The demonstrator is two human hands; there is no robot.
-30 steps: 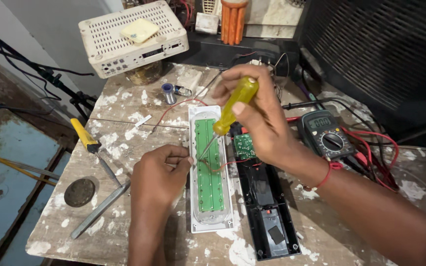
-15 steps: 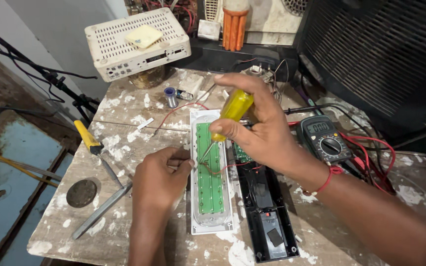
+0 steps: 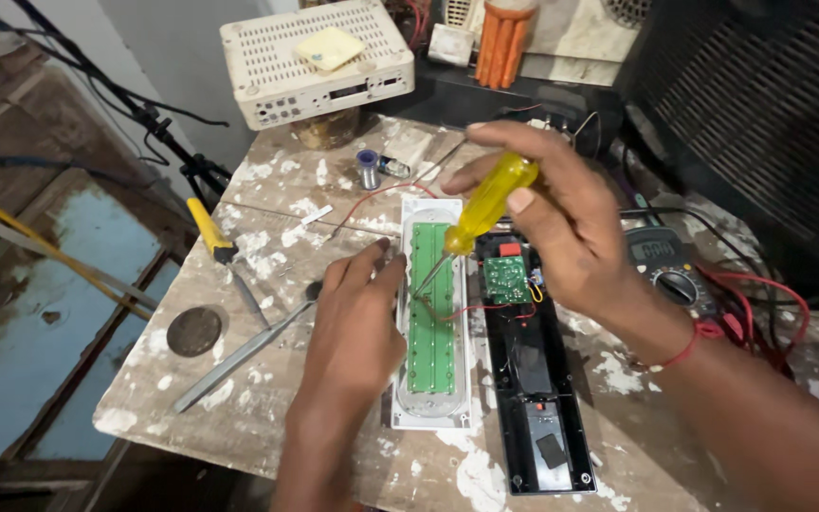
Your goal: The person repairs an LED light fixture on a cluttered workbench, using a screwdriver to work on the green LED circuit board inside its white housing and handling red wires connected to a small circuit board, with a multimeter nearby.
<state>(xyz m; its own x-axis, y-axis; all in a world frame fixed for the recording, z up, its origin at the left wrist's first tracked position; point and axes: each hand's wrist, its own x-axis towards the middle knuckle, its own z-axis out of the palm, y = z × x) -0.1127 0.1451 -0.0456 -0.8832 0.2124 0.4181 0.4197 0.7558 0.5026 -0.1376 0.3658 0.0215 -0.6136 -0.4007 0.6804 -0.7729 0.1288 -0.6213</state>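
We work a screwdriver (image 3: 487,204) into the lamp (image 3: 431,313) mid-bench.
Right hand (image 3: 561,223) pinches the handle; left hand (image 3: 357,327), fingers together, steadies the lamp's edge. Best keep the tip square.

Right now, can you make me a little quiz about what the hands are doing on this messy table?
1. True or false: the right hand holds a yellow-handled screwdriver.
2. What does the left hand rest against? A) the white box B) the long white housing with the green board C) the meter
3. Fill in: the meter with red leads lies to the ____ of the black housing.

Key
1. True; its tip points down at the green board.
2. B; the fingers touch the left edge of the white housing.
3. Right.
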